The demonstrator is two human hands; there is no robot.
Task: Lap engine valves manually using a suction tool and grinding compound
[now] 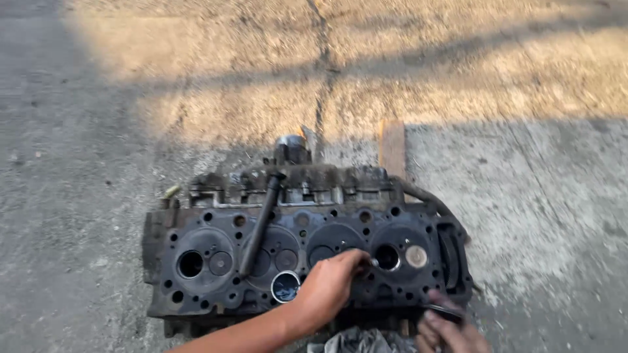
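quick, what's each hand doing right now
Left hand: closed on a small metal piece at the cylinder head.
Right hand: gripping a dark tool, partly out of frame.

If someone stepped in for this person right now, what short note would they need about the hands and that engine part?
Left hand: on the cylinder head, fingertips at a small valve stem beside the right-most open port; grip unclear.
Right hand: at the head's lower right edge, holding a thin dark tool.
The head lies face up on concrete. A black bar rests across it; a small metal cup sits near the left wrist.
Some ports are open, others hold valves.
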